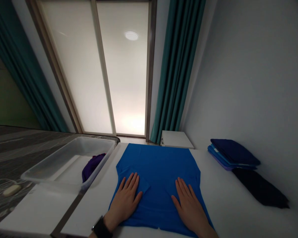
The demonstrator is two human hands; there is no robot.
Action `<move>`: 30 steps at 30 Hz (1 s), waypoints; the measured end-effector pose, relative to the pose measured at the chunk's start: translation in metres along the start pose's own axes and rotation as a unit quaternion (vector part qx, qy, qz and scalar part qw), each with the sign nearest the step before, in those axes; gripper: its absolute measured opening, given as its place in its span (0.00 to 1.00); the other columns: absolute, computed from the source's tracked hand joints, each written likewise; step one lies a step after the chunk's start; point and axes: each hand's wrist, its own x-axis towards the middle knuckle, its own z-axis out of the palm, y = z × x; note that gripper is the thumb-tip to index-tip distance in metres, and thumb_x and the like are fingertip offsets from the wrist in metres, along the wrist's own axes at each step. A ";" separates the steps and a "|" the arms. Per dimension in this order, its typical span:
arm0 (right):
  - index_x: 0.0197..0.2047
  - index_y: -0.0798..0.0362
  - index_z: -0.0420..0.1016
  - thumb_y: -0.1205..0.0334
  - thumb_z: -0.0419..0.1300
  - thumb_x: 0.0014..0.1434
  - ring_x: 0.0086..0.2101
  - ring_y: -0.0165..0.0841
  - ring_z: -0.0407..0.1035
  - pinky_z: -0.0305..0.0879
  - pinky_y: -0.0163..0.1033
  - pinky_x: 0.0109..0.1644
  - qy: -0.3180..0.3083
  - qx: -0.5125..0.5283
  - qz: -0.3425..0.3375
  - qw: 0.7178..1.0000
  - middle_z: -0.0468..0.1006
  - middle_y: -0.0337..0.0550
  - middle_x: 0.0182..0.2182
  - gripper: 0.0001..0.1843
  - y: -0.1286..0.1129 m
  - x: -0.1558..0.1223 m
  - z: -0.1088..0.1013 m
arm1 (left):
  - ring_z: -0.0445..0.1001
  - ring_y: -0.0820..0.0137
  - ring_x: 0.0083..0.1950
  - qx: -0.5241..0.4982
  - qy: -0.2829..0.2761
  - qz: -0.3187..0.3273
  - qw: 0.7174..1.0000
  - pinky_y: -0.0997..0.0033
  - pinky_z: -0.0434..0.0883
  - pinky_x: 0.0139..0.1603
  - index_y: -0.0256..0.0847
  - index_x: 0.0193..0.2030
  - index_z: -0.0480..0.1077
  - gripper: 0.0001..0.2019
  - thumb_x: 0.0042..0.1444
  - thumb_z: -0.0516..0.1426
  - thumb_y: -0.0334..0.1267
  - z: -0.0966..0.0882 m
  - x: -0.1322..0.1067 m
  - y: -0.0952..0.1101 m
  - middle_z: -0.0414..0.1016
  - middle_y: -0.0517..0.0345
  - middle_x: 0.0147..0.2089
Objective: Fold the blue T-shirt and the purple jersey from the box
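A blue garment (159,165), perhaps a shirt, lies spread out on the white table (99,198). On its left side my left hand (126,198) rests flat, fingers stretched out and pointing away from me. My right hand (188,205) presses flat on the right side of the same cloth, thumb apart from the fingers. Small wrinkles show in the fabric around both palms. A dark watch (102,227) is on my left wrist.
A clear plastic bin (52,181) at left holds a purple cloth (93,167). To the right sits a stack of folded clothes (233,153), beside a black cloth (260,188) near the wall. Behind the table stand a white cabinet (176,138) and teal curtains (180,66).
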 end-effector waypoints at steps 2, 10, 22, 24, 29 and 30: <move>0.72 0.55 0.45 0.39 0.38 0.67 0.69 0.43 0.39 0.36 0.55 0.72 0.003 0.005 0.002 1.000 0.43 0.44 0.71 0.40 0.000 -0.007 0.003 | 0.48 0.56 0.73 0.003 0.003 0.001 1.000 0.45 0.50 0.71 0.43 0.73 0.48 0.31 0.68 0.40 0.55 0.001 -0.007 0.001 0.47 0.55 0.74; 0.73 0.52 0.42 0.40 0.39 0.67 0.69 0.42 0.37 0.35 0.55 0.72 -0.037 0.002 0.028 0.999 0.39 0.39 0.71 0.38 -0.005 -0.020 -0.002 | 0.50 0.55 0.73 -0.009 0.016 0.002 1.000 0.46 0.52 0.71 0.46 0.73 0.47 0.30 0.68 0.43 0.54 0.010 -0.020 0.002 0.50 0.55 0.73; 0.71 0.58 0.49 0.43 0.37 0.68 0.69 0.39 0.40 0.37 0.52 0.71 -0.050 -0.021 -0.026 0.998 0.47 0.49 0.70 0.37 0.013 0.096 -0.042 | 0.48 0.58 0.73 -0.014 0.003 -0.038 0.999 0.54 0.52 0.71 0.34 0.71 0.53 0.30 0.67 0.44 0.49 -0.021 0.110 -0.056 0.50 0.43 0.73; 0.71 0.59 0.50 0.45 0.38 0.68 0.69 0.40 0.40 0.37 0.52 0.71 -0.047 -0.027 -0.025 0.998 0.47 0.51 0.70 0.37 0.015 0.123 -0.037 | 0.49 0.57 0.73 -0.007 -0.017 -0.066 0.998 0.53 0.52 0.70 0.33 0.70 0.54 0.29 0.67 0.45 0.47 -0.017 0.133 -0.067 0.51 0.42 0.72; 0.71 0.58 0.49 0.44 0.36 0.68 0.69 0.39 0.39 0.35 0.52 0.71 -0.041 -0.031 -0.045 0.998 0.46 0.50 0.70 0.37 0.015 0.162 -0.026 | 0.51 0.57 0.73 -0.005 -0.029 -0.101 0.994 0.53 0.52 0.70 0.32 0.70 0.55 0.29 0.66 0.44 0.45 -0.004 0.165 -0.085 0.53 0.42 0.72; 0.71 0.57 0.48 0.43 0.36 0.68 0.69 0.39 0.39 0.34 0.52 0.71 -0.042 -0.032 -0.047 0.998 0.46 0.49 0.71 0.37 0.015 0.165 -0.024 | 0.50 0.57 0.73 -0.004 -0.027 -0.110 0.994 0.52 0.51 0.70 0.32 0.70 0.54 0.29 0.67 0.43 0.45 -0.002 0.167 -0.087 0.52 0.42 0.72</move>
